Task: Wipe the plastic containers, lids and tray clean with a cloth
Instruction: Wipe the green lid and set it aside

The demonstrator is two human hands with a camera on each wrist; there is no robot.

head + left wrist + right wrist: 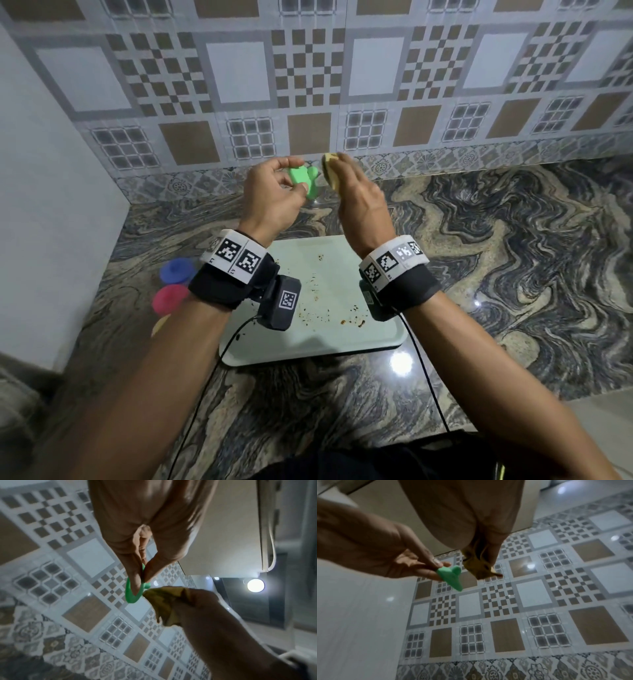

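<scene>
The left hand (pixel 274 195) pinches a green lid (pixel 301 178) and the right hand (pixel 359 195) grips a bunched yellow cloth (pixel 330 169), both held above the table (pixel 513 240). Lid-wiping looks underway; next, press cloth onto lid. The crumb-strewn tray (pixel 342 260) waits below.

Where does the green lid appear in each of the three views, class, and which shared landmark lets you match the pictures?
Head view: the green lid is upper centre, pinched in the left hand.
Left wrist view: centre, edge-on below the fingertips.
Right wrist view: left of centre, beside the yellow cloth.
Shared landmark: that cloth, held by the right hand just right of the lid, against the patterned wall tiles.
</scene>
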